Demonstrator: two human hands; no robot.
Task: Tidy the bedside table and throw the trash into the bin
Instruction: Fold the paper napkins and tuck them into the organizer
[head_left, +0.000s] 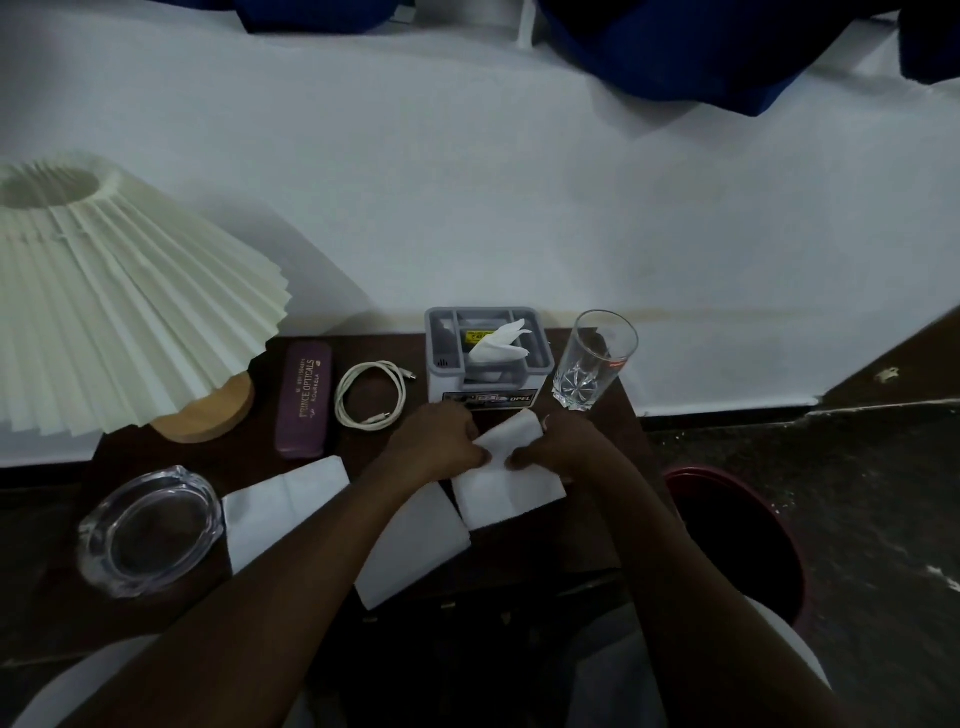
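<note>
A white tissue (506, 480) lies on the dark bedside table (587, 540), in front of the grey tissue box (488, 358). My left hand (439, 439) pinches the tissue's left edge and my right hand (561, 441) pinches its right side. Two more white tissues lie flat: one (283, 506) to the left, one (415, 545) partly under my left forearm. A dark red bin (737, 540) stands on the floor to the right of the table.
A pleated cream lamp (119, 306) on a wooden base stands at the back left. A purple glasses case (304, 397), a coiled white cable (370, 395), a drinking glass (592, 361) and a glass ashtray (148, 530) sit on the table. A white bed (467, 197) lies behind.
</note>
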